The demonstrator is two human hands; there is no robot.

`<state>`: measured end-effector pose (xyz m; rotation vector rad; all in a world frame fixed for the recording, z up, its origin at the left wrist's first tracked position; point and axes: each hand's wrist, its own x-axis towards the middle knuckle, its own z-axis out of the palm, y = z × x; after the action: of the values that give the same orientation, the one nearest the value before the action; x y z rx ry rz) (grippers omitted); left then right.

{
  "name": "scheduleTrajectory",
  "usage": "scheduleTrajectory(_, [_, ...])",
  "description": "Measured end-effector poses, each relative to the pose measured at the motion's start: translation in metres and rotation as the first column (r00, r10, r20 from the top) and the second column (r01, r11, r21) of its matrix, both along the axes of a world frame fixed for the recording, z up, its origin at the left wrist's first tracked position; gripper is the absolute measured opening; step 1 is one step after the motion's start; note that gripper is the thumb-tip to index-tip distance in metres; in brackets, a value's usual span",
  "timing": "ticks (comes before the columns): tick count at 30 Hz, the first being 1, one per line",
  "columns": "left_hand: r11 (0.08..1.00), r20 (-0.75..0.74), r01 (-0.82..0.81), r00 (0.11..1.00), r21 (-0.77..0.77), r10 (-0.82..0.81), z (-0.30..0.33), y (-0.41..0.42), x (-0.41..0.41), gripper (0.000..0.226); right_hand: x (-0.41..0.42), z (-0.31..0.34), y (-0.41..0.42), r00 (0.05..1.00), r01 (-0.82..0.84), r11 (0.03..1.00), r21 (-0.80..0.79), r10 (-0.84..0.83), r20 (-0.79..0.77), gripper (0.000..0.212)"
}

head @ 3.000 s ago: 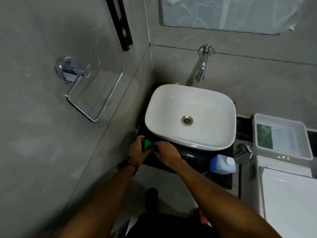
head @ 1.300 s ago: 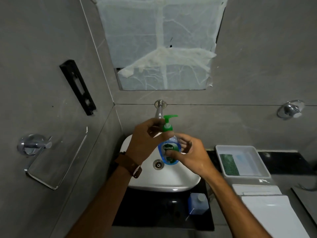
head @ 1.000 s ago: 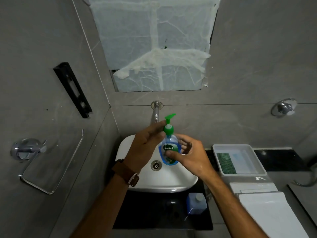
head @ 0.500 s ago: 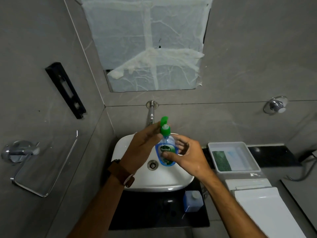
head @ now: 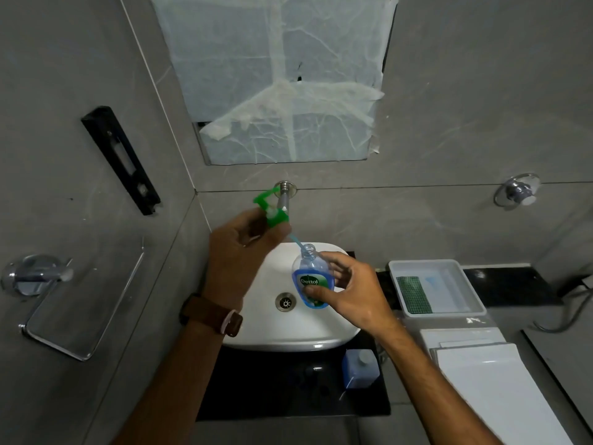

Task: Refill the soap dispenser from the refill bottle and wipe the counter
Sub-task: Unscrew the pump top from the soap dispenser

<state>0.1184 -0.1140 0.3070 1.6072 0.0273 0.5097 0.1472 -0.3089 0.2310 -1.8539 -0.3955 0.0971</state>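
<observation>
Head view, only view. We see the small clear plastic soap dispenser bottle with blue Dettol label (head: 310, 282) held over the white oval ceramic basin (head: 333, 329), its neck open. Our right hand (head: 351, 292) is clamped round its body, thumb across the label. Our left hand (head: 239, 252) is closed on the green plastic pump head (head: 272, 211), raised up and left of the neck; the pale dip tube (head: 296, 243) trails from the pump to just at the bottle mouth.

Handling, our judgement: the bottle looks nearly empty, so light; thin walls will flex if squeezed; any soap film makes it slippery. Best held round the waist, as now. The pump is rigid; its tube is thin and may drip.

The square blue refill bottle with grey cap (head: 359, 369) stands capped on the black counter (head: 272, 390), just in front of the basin.

Against half a second ago: the pump then sat on the neck; now it is off and lifted clear, tube almost out.
</observation>
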Motion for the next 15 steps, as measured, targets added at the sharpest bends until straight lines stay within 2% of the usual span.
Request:
scheduleTrajectory(2, [0.988, -0.004, -0.101, 0.995, -0.115, 0.101, 0.004, 0.011, -0.005, 0.02, -0.001, -0.005, -0.002, 1.0, 0.004, 1.0, 0.0, -0.004, -0.008, 0.057])
scheduleTrajectory(4, [0.939, -0.035, -0.178, 0.984, -0.295, 0.175, -0.003, 0.027, -0.012, 0.015, -0.002, -0.01, -0.003, 1.0, 0.014, 1.0, 0.002, -0.014, -0.011, 0.057])
scheduleTrajectory(6, [0.857, -0.105, -0.221, 0.975, -0.465, 0.194, -0.022, 0.041, -0.02, 0.015, -0.004, -0.015, -0.004, 1.0, 0.026, 1.0, 0.002, -0.026, -0.014, 0.058])
scheduleTrajectory(8, [0.79, -0.182, -0.252, 0.967, -0.559, 0.179, -0.054, 0.048, -0.028, 0.012, -0.006, -0.022, -0.003, 0.999, 0.029, 1.0, -0.001, -0.029, -0.024, 0.058])
scheduleTrajectory(10, [0.769, -0.291, -0.312, 0.941, -0.558, 0.171, -0.095, 0.049, -0.038, 0.013, -0.008, -0.032, -0.003, 0.999, 0.028, 1.0, 0.003, -0.028, -0.046, 0.06])
scheduleTrajectory(15, [0.748, -0.526, -0.44, 0.838, -0.496, 0.144, -0.189, 0.041, -0.065, 0.032, -0.017, -0.052, 0.0, 0.996, 0.021, 1.0, -0.007, -0.022, -0.082, 0.06])
